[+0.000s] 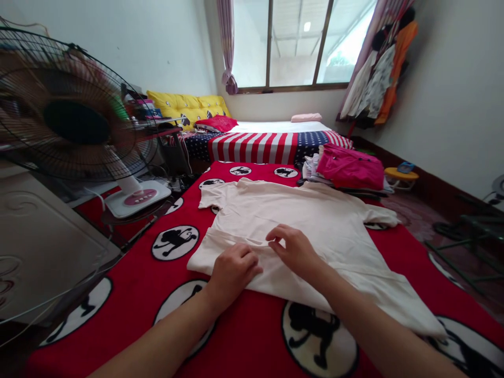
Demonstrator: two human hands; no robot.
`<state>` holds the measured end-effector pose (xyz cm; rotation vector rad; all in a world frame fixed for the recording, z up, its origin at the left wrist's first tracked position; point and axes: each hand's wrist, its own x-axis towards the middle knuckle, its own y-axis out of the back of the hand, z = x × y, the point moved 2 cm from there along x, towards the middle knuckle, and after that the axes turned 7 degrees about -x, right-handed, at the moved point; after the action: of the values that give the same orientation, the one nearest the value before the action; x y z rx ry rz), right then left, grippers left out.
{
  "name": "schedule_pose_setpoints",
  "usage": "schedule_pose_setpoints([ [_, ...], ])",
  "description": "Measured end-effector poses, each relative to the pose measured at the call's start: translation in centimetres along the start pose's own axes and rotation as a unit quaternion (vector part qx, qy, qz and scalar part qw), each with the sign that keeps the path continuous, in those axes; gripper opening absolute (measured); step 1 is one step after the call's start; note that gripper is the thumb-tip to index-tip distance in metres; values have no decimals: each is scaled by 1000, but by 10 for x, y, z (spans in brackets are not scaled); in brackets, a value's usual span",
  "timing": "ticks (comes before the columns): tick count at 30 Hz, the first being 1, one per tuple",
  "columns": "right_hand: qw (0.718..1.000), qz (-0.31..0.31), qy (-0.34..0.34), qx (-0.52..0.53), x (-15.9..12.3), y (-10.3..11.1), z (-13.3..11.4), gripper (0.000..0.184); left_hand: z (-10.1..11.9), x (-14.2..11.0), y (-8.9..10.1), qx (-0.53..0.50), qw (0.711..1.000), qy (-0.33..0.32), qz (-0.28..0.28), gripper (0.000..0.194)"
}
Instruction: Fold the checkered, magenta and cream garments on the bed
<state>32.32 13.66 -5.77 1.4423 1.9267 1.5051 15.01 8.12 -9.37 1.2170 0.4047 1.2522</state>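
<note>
A white short-sleeved T-shirt [291, 212] lies spread on a red blanket, sleeves pointing out to both sides and its near part folded over. My left hand [235, 268] is on the left of this folded part, fingers curled down and closed on the cloth. At the edge of the fold, my right hand [293, 249] has thumb and fingertips bent together around the fabric. The fingertips of both hands are partly hidden, and the hands are a short way apart.
The red blanket [252, 328] has round monkey prints. Folded clothes with a pink garment [350, 165] on top are stacked at the far right. A standing fan [136, 197] is at left. Behind are a bed with a striped cover [254, 147] and hanging clothes [378, 79].
</note>
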Motion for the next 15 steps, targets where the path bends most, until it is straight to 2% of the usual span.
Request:
schedule_pose_setpoints([
  [3, 999, -37, -2, 2, 15, -18, -17, 15, -7, -2, 10, 24, 996, 82, 0, 23],
  [5, 998, -53, -30, -27, 20, -28, -23, 15, -13, -2, 15, 18, 993, 113, 0, 19],
  [8, 992, -82, -61, -69, 20, -37, -24, 15, -17, 0, 17, 6, 992, 123, -6, 13],
  [13, 994, -80, 3, -79, 16, -40, -28, 7, -18, 1, 15, -4, 991, 135, -25, 12],
  [15, 995, -67, 1, -75, 14, -39, -31, 8, -18, 1, 15, -6, 990, 135, -30, 10],
])
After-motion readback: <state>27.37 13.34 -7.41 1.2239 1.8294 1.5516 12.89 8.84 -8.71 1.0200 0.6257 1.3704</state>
